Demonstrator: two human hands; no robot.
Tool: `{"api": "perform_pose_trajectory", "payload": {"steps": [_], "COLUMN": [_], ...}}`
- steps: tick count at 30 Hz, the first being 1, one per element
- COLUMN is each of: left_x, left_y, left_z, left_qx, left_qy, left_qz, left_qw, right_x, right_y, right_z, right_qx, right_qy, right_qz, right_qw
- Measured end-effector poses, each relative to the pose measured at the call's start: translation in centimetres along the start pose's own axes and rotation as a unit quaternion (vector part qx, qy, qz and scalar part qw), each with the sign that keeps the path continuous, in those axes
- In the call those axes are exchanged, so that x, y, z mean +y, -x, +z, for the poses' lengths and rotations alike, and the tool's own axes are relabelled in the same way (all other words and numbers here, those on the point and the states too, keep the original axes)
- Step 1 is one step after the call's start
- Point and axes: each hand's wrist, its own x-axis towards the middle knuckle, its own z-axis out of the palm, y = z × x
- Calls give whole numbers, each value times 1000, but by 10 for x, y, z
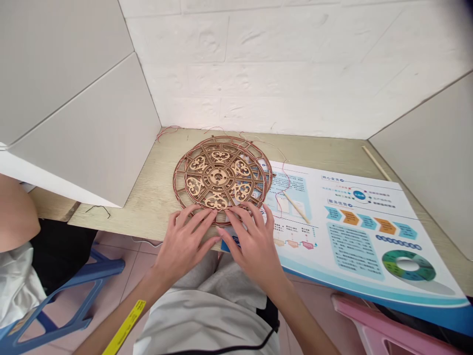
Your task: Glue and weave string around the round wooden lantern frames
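A round openwork wooden wheel (219, 176) of laser-cut pieces lies on the table, with scroll-shaped cut-outs and red-and-white thread along its rings. It looks layered, one ring offset over another. At its near rim, my left hand (187, 235) rests its outstretched fingertips on the wood. Beside it, my right hand (253, 234) touches the same rim, fingers spread. The two thumbs come together just in front of the wheel. What lies beneath the fingertips is hidden. Loose red thread (287, 180) trails from the wheel's right side.
A printed poster (354, 246) covers the table's right side, with a thin wooden stick (297, 208) on it. Another stick (377, 163) lies farther back. Grey panels (92, 123) flank the table before a white wall (258, 74). Another person's arm (16, 214) shows at left, near a blue stool (88, 281).
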Motion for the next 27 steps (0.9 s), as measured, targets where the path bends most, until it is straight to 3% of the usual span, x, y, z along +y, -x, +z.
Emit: {"api": "perform_pose_trajectory", "payload": {"steps": [14, 21, 27], "left_x": [-5, -6, -14], "left_y": [-10, -10, -10], "left_z": [-4, -1, -1], "left_qx": [-30, -38, -26], "left_qy": [21, 28, 56], "left_qz": [6, 14, 39], "left_qw": [999, 999, 997], "right_x": [-4, -4, -5], "right_y": [0, 2, -1], "right_z": [-2, -4, -4], "right_qx": [3, -63, -70], "right_qy": [-19, 48, 63], "right_qz": [38, 12, 3], "right_qw": [999, 997, 996]}}
